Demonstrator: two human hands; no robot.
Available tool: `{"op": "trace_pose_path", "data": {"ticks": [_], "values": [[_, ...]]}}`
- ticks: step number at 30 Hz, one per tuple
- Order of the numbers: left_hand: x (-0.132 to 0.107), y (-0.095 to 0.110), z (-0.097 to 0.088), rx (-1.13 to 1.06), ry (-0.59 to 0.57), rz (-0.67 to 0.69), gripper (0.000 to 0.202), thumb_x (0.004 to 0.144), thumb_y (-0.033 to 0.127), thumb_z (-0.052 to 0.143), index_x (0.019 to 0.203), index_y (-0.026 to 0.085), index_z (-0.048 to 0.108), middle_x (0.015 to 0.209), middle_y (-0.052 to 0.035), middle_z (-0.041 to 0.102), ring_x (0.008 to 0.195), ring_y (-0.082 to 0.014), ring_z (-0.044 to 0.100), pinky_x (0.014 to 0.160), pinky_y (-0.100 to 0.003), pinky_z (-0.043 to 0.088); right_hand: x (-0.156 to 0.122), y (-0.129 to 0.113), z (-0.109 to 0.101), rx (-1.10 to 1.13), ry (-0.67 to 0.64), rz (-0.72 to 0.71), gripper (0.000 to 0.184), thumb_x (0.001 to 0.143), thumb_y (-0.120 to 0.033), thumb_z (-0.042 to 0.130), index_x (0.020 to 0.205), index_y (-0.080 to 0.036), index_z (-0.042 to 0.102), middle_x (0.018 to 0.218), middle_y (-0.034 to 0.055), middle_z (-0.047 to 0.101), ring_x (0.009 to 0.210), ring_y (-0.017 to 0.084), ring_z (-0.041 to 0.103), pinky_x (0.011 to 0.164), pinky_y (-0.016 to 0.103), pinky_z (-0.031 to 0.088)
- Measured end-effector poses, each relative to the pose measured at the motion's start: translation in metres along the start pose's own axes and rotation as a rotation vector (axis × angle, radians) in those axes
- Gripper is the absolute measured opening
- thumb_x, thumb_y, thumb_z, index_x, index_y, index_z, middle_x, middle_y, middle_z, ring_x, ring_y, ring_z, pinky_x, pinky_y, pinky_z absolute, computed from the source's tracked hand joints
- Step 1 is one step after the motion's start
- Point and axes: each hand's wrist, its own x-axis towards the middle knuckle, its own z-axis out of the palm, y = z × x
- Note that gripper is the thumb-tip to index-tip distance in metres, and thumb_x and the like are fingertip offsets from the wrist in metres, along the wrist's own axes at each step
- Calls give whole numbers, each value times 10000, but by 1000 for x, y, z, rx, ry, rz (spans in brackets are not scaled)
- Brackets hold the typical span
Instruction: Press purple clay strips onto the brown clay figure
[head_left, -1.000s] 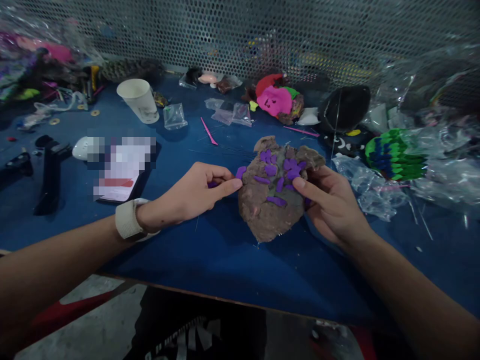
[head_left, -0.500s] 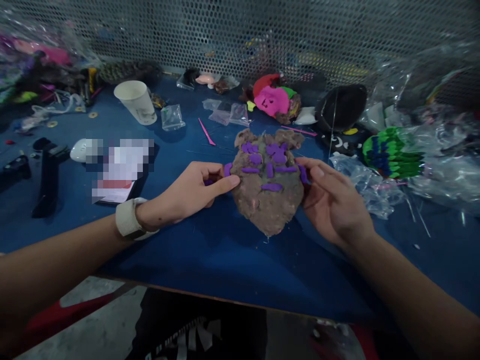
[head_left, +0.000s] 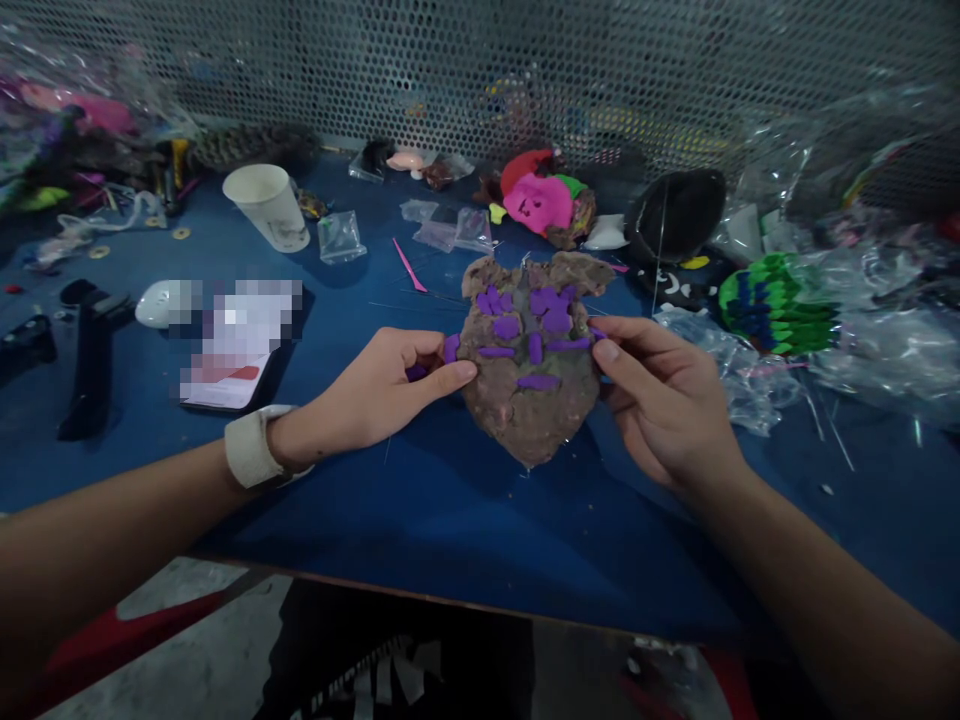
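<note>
Blue table (head_left: 450, 510) under forearms. Left hand (head_left: 375, 395) pinching left edge of brown clay slab (head_left: 534, 415), thumb on top. Right hand (head_left: 660, 405) pinching right edge likewise. Slab tilted up between both hands, tip near table, purple pieces (head_left: 536, 382) stuck on face. Step, I judge: steadying slab. Cracks low down, so further handling calls for light, even pressure. Beyond: paper cup (head_left: 268, 205), pink clay figure (head_left: 541, 203), mesh wall (head_left: 480, 70)

Craft workshop: clay figures (head_left: 541, 203), mesh wall (head_left: 480, 70).
</note>
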Motion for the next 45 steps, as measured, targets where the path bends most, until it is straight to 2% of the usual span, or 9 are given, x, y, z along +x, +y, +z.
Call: {"op": "trace_pose_path", "data": {"ticks": [7,12,15,21,26,31,34,38,45], "values": [[-5,6,-3,107,161,99,580,1042,590,694,639,197,554,606,10,446,593,-122,385,553,-282,272,2,-1,-2,-157,-115,8,394,1025,-621,784,1272,-316,763,1053,50,779,872,243,755,713,391,641],[-8,-2,-11,111,371,286,267,1113,464,641,978,234,649,695,34,503,616,-135,408,606,-308,309,6,-1,-7,-664,-85,-229,381,981,-587,828,1195,-272,810,1092,100,762,898,278,715,806,446,618],[-15,-8,-7,53,245,443,139,1118,316,571,1222,246,630,827,21,584,690,-149,502,685,-325,402,4,-4,-5,-697,-76,-343,304,996,-532,814,1183,-292,828,1038,83,758,805,249,678,786,444,612],[-27,-3,18,75,-30,588,634,957,118,618,1565,254,499,1209,-78,726,981,-200,708,911,-353,604,-20,-24,6,-615,-152,-578,177,905,-432,930,1062,-376,869,904,48,806,731,241,708,667,413,651],[-28,-2,31,86,-175,552,653,1098,310,676,1712,296,452,1367,-122,767,1222,-263,754,1072,-382,620,-34,-33,10,-557,-363,-728,248,1001,-273,847,1176,-447,867,1041,-15,871,801,206,810,693,355,700],[-28,-10,36,154,-420,668,650,1126,448,680,1727,314,469,1192,-88,833,1078,-256,790,1038,-387,614,-35,-44,14,-542,-573,-983,270,958,-177,855,1054,-427,882,890,-63,862,768,198,832,558,320,651],[-30,-10,35,199,-408,798,566,1147,374,635,1693,284,515,1160,-102,837,1080,-248,796,1019,-364,602,-38,-49,15,-553,-536,-1075,321,885,-138,917,937,-451,870,785,-100,830,686,193,808,489,331,617],[-30,-8,31,248,-341,794,513,1170,386,593,1667,278,530,1149,-95,835,1013,-233,799,922,-343,610,-43,-51,11,-563,-588,-860,360,943,-179,885,1043,-525,875,862,-92,854,701,200,794,502,344,621],[-30,-14,34,341,-152,953,535,1188,281,518,1705,193,415,1023,-49,842,832,-186,784,770,-306,614,-45,-43,15,-747,-509,-1248,150,1064,-120,693,1111,-156,831,895,56,813,860,222,797,711,361,690]]}}
